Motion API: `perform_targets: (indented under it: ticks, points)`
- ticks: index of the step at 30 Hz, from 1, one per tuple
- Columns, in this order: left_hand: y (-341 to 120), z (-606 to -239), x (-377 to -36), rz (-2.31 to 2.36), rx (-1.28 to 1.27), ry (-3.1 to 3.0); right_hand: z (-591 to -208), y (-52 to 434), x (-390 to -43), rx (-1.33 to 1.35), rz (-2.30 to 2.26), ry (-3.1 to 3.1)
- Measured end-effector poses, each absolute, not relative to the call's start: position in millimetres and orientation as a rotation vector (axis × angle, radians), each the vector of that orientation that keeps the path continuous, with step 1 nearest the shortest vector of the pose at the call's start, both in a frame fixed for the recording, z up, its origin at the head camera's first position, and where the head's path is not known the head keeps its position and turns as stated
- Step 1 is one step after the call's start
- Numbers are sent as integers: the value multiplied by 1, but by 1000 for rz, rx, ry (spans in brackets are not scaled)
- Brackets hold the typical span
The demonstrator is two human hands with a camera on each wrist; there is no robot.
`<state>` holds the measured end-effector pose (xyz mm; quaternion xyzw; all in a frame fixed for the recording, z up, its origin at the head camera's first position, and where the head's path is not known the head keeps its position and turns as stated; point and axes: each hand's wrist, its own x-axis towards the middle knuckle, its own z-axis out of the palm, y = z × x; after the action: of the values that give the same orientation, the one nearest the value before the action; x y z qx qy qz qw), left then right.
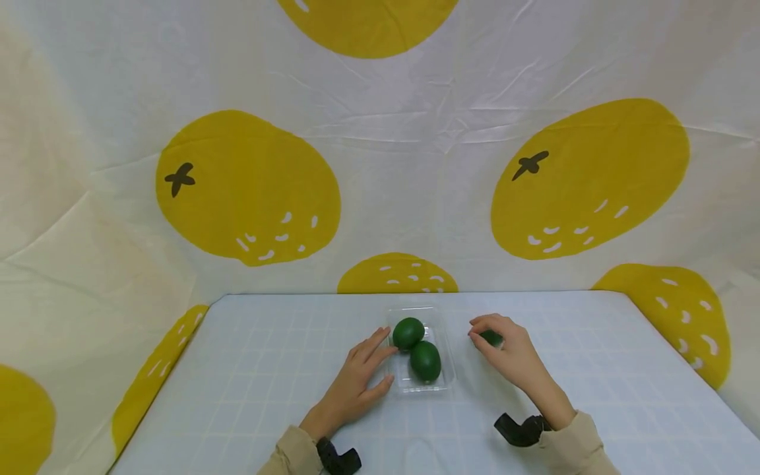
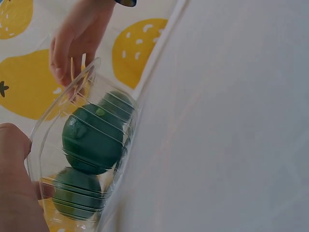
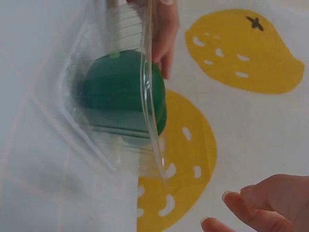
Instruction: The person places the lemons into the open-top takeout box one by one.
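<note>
A small green fruit (image 1: 491,338), probably a lime or its plastic likeness, is pinched between the curled fingers (image 1: 482,328) and thumb of the right hand (image 1: 512,356), held low over the bench (image 1: 249,382) or resting on it (which cannot be told). Just inward of those fingers lies a clear plastic clamshell tray (image 1: 446,377), in which two more green fruits are seated: the far one (image 1: 408,333) and the near one (image 1: 425,361), touching each other. The left hand (image 1: 356,382) is laid flat on the bench with its fingers (image 1: 374,344) straight and relaxed; their tips are set against the tray's near-left edge, and nothing is held.

The fruit is judged light, firm and smooth-skinned, so a fingertip pinch across its middle should be enough, though a glossy round skin may be expected to roll or slip if taken near an end. The tray is judged thin, very light and springy: it would be flexed or skidded by a push on its ribbed wall (image 2: 84,145), and is better steadied at the rim (image 3: 149,111), where the plastic is stiffest.
</note>
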<state>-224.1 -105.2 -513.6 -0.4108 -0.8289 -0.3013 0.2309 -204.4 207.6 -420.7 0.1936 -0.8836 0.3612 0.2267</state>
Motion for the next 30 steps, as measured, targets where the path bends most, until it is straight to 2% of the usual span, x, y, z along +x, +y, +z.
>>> perform_targets:
  ticks: [15,30]
  points:
    - [-103,-513,-224,-834,-1131,-2278,-433,253,-192,369,938,-2477]
    - [-105,-515,-225,-815,-1117,-2295,-447,287,-201,215,956,-2487]
